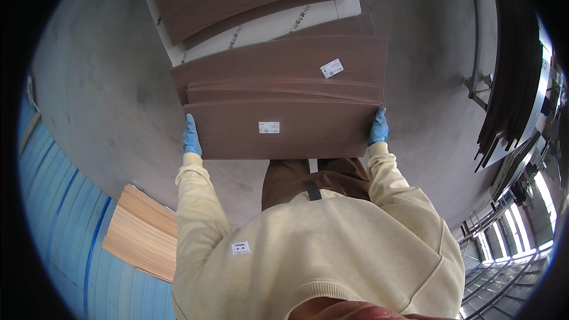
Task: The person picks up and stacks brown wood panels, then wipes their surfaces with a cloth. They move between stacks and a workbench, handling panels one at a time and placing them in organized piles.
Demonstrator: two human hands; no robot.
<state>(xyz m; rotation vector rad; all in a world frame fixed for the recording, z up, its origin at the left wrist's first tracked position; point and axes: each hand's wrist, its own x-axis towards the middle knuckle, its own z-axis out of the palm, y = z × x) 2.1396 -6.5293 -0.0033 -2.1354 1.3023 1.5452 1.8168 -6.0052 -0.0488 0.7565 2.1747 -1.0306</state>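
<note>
Between left hand [191, 136] and right hand [379, 127] (each clasping one end), the brown panel [290, 131] runs lengthwise left to right.

Cream sweatshirt [338, 243] (small white chest patch [240, 248]), ribbed collar [323, 290], brown trousers [348, 176], blue gloves [191, 136]

Open floor [424, 71] left and right, brown panel stack [261, 59] blocking ahead

Front brown panel [320, 133], white label [269, 127] on its face; left hand [191, 136] grips its left edge, right hand [378, 127] its right edge, both blue-gloved; more brown panels [261, 62] just beyond it; white printed sheet [261, 28] farther beyond it; tan boards [142, 231] left of it, toward wearer.
</note>
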